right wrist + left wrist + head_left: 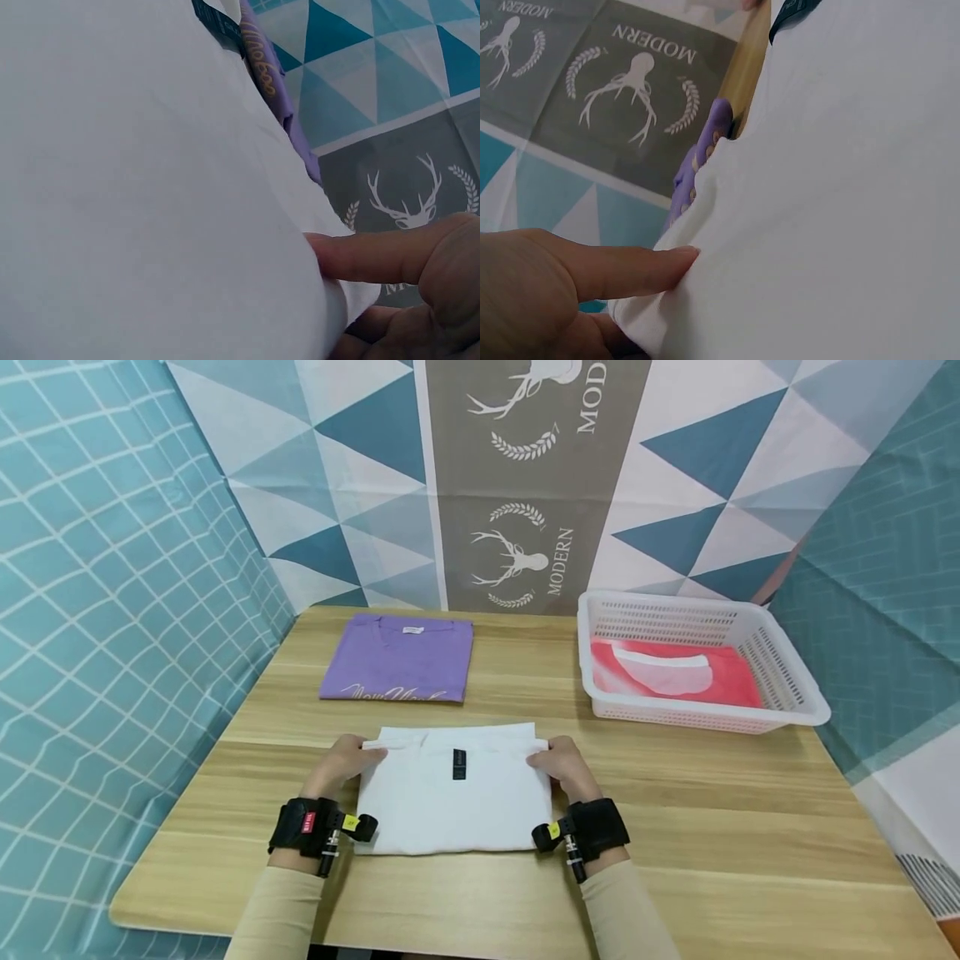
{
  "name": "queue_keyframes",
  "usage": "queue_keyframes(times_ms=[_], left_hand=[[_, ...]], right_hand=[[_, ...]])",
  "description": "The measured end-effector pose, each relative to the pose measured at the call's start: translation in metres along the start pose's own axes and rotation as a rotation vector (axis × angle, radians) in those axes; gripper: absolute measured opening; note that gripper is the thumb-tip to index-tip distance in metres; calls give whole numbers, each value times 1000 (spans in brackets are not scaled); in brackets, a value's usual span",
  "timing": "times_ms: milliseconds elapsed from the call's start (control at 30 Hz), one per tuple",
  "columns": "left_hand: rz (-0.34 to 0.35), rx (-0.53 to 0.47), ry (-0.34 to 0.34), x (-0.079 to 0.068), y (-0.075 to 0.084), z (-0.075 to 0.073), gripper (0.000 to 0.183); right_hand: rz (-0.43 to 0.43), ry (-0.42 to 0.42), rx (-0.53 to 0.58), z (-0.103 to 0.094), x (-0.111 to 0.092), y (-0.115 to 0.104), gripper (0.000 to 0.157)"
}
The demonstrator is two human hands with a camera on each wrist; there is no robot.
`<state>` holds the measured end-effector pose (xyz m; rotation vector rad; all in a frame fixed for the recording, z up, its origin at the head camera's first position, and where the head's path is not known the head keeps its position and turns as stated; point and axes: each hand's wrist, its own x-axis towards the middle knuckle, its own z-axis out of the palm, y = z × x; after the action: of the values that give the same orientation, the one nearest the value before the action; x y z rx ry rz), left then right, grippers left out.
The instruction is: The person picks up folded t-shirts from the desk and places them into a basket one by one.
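Observation:
A white folded shirt (450,810) with a small black neck label (460,764) lies in front of me near the table's front edge. At its far left corner my left hand (347,762) pinches the cloth, thumb on top and fingers underneath. My right hand (564,765) does likewise at the far right corner. In the left wrist view the thumb (641,271) presses on the white cloth (817,195). The right wrist view has the other thumb (367,253) at the shirt's edge, with the fingers partly hidden below.
Behind the white shirt, a folded purple shirt (401,660) with printed lettering lies on the wooden table (705,810). A white plastic basket (697,718) stands at the back right, holding a folded red and white garment (731,677). Patterned cloth (517,485) hangs along the back.

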<state>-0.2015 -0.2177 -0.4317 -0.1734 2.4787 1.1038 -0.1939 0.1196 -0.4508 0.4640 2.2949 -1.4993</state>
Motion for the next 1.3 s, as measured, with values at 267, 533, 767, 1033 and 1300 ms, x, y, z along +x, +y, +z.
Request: queue_keyframes(times_ms=[267,533,767,1033,1300], left_hand=[[80,-40,-8,1,20,29,43],[106,-47,-22,5,41,62,37],[126,-82,2,9,51,79,35],[103,-199,34,10,50,85,39],[138,-202,83,8,49,85,42]], right_hand=[[-1,41,-28,-31,-8,17,39],[27,75,-81,-64,-14,36,36],[45,49,-42,-76,-19,40,39],[7,48,-29,-74,-20,41,48],[6,85,-23,-72,-24,39,52]])
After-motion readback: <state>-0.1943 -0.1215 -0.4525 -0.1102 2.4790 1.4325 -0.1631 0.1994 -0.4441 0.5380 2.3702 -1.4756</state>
